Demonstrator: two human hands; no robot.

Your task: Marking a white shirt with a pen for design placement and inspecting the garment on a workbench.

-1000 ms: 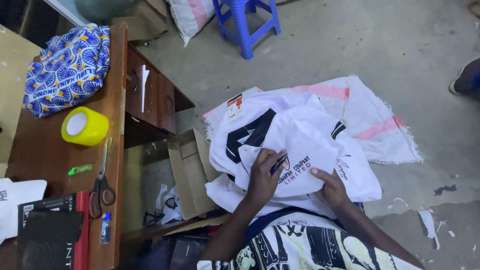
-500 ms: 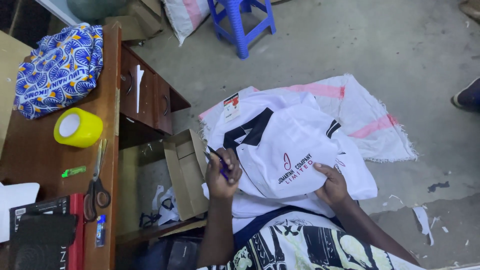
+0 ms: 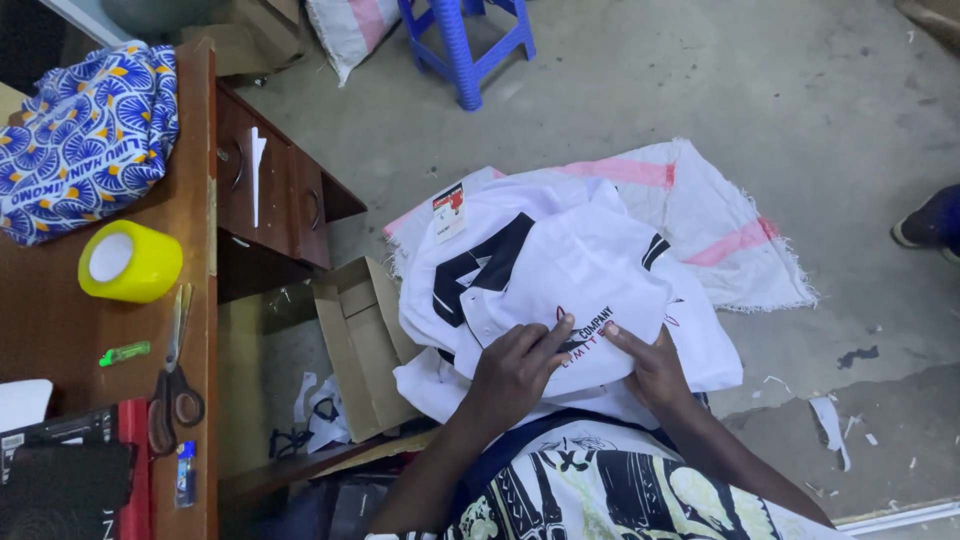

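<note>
Resting flat on a folded white shirt (image 3: 560, 270), both hands press on the cloth with fingers spread rather than pinched on anything. Far out to the left of the hands, a wooden desk (image 3: 60, 330) carries a blue patterned fabric bundle (image 3: 85, 135) at its far end, a yellow roll of tape (image 3: 128, 262) nearer, then a small green marker (image 3: 124, 353) and a pair of scissors (image 3: 172, 385) with dark handles. Between the desk and the left hand an open cardboard box (image 3: 360, 345) lies on its side on the floor. The left hand (image 3: 515, 370) lies palm down on the near left part of the shirt, its fingertips reaching the printed logo on the chest. The shirt has a black collar and a paper tag (image 3: 449, 212) at its far left corner, and it tops a loose pile of other white garments. The right hand (image 3: 655, 368) sits just beside the left, touching the same shirt at the logo's right end, fingers open. Beyond the hands, under the pile, a white woven sack (image 3: 700, 215) with pink stripes spreads over the concrete floor. Farther off stands a blue plastic stool (image 3: 465, 40).
</note>
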